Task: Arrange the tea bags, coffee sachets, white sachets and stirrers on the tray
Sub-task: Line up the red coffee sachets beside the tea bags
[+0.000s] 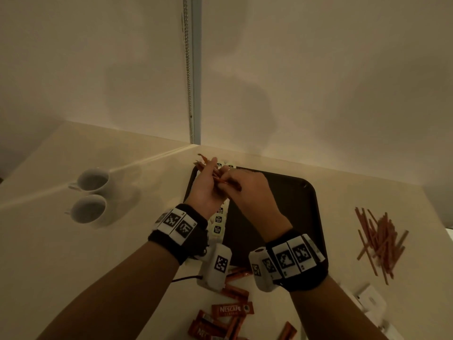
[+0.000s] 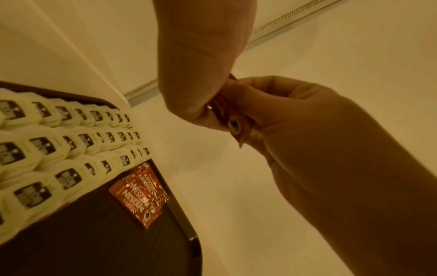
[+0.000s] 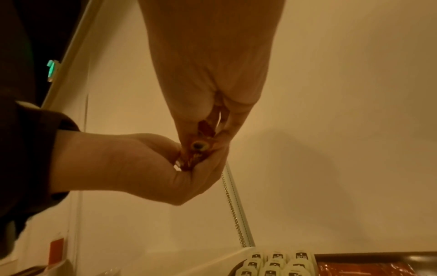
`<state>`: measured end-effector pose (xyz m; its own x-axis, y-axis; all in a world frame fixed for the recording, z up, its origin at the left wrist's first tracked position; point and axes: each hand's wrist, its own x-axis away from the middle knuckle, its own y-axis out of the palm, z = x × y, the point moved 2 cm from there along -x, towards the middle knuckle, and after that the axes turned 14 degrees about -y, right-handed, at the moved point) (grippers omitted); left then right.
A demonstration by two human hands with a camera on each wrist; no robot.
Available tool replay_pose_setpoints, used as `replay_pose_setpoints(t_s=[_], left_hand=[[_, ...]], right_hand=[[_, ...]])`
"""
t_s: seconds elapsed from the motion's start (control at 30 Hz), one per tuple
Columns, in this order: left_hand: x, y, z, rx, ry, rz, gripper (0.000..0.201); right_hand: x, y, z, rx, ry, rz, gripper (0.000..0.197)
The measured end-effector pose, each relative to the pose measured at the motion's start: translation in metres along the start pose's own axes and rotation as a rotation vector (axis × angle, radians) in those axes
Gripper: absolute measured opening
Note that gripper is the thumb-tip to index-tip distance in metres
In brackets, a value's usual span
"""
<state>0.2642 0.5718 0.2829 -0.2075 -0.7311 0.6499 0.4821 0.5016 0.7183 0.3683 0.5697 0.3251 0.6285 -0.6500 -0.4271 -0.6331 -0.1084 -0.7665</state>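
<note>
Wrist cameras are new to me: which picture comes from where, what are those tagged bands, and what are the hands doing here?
No machine here: a person works bare-handed. The big picture comes from a head camera looking down; the other two come from cameras strapped to each wrist, on the bands with black-and-white tags, looking along the hand. The left hand and right hand together grip a bundle of coffee sachets above the tray. On the tray lie rows of tea bags and some coffee sachets. On the counter lie more sachets, a pile of stirrers and two cups.

Orange-red coffee sachets (image 1: 232, 309), dark, perhaps black tray (image 1: 289, 204)
</note>
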Motion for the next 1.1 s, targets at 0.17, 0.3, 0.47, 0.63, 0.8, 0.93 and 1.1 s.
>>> replay_pose_setpoints(t_s=[0.17, 0.3, 0.47, 0.63, 0.8, 0.93, 1.1], left_hand=[[-0.003, 0.004, 0.012, 0.010, 0.141, 0.141, 0.024], [-0.007, -0.006, 0.022, -0.101, 0.210, 0.195, 0.029], [-0.002, -0.017, 0.021, -0.315, 0.171, 0.078, 0.035], [0.015, -0.014, 0.018, -0.640, 0.218, 0.040, 0.028], [0.024, -0.011, 0.021, -0.721, 0.324, 0.123, 0.009], [0.027, -0.012, 0.022, -0.715, 0.381, 0.178, 0.010], [0.030, -0.011, 0.020, -0.734, 0.417, 0.191, 0.011]], right_hand=[[-0.005, -0.003, 0.000, -0.078, 0.005, 0.093, 0.019], [-0.006, -0.010, 0.007, -0.333, 0.225, 0.289, 0.014], [0.004, -0.014, 0.027, -0.626, 0.449, 0.359, 0.012], [0.014, -0.012, 0.031, -0.723, 0.489, 0.259, 0.008], [0.017, -0.020, 0.031, -0.767, 0.515, 0.290, 0.007], [0.018, -0.026, 0.033, -0.756, 0.519, 0.307, 0.010], [0.016, -0.029, 0.038, -0.750, 0.533, 0.320, 0.011]])
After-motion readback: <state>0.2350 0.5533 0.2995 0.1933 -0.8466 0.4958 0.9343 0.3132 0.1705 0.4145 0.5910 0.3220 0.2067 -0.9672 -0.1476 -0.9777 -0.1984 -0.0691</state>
